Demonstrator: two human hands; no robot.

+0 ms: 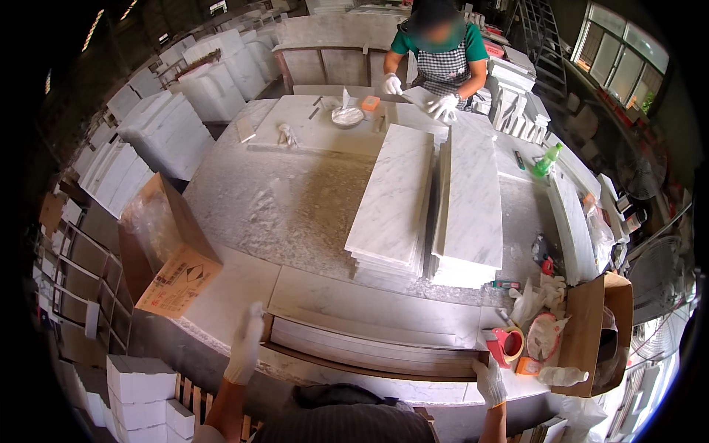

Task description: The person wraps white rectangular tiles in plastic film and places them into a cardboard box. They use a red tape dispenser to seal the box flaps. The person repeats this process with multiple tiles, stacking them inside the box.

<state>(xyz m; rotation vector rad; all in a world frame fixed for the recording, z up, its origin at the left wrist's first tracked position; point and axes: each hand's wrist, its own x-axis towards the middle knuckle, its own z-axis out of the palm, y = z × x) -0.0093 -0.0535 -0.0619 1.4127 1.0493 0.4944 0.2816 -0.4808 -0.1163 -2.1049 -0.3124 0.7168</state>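
Observation:
A long, shallow cardboard box (269, 328) lies across the near edge of the worktable, with a stack of thin white marble strips (369, 353) inside it. At its left end is my left hand (247, 343) in a white glove, fingers stretched out away from me. My right hand (490, 380), gloved the same way, rests against the right end, its fingers extended along the corner. Part of that hand's underside is hidden. Beyond the box stand two stacks of grey-veined marble slabs, the left stack (393, 193) and the right stack (474, 199), side by side.
Right of the box are a red tape dispenser (505, 345), a plastic bottle (564, 376) and an open carton (583, 336). Another carton (181, 277) sits at the left. Across the table, a co-worker in a checked apron (443, 68) handles a slab. A green bottle (546, 160) stands farther right.

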